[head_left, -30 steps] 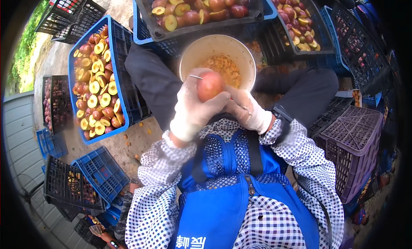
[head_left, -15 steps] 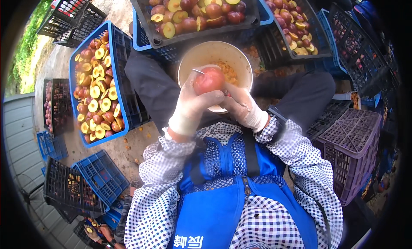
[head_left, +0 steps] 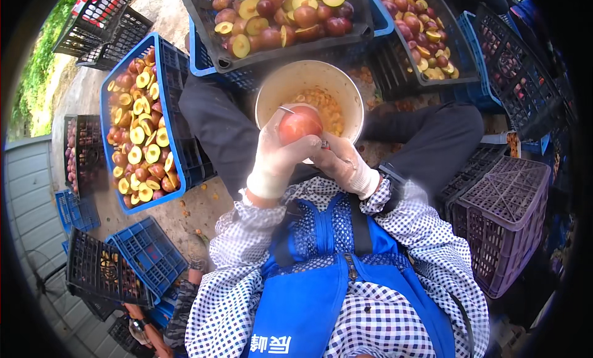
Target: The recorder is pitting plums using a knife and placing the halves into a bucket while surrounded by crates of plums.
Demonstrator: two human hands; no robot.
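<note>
Over a cream bucket (head_left: 276,80) between my knees, both hands wear pale gloves. My left hand (head_left: 276,153) is closed around a whole-looking red plum (head_left: 301,125). My right hand (head_left: 347,165) touches its lower right side and grips a small knife (head_left: 286,110). Its thin blade shows past the plum's upper left, with a bit of dark handle by my right fingers; the plum hides the middle of the blade. Orange-brown bits of pits and pulp (head_left: 327,105) lie in the bucket.
A blue crate (head_left: 104,133) of halved plums stands on the left. A black crate (head_left: 296,48) of plums is ahead, with another (head_left: 460,80) right of it. A purple crate (head_left: 503,234) stands at right. At lower left, another person's arm (head_left: 154,339) reaches in near stacked crates.
My hands and the plum stay nearly in place; the blade has tilted, its tip now pointing lower along the plum's upper edge. The other person's arm at lower left has shifted.
</note>
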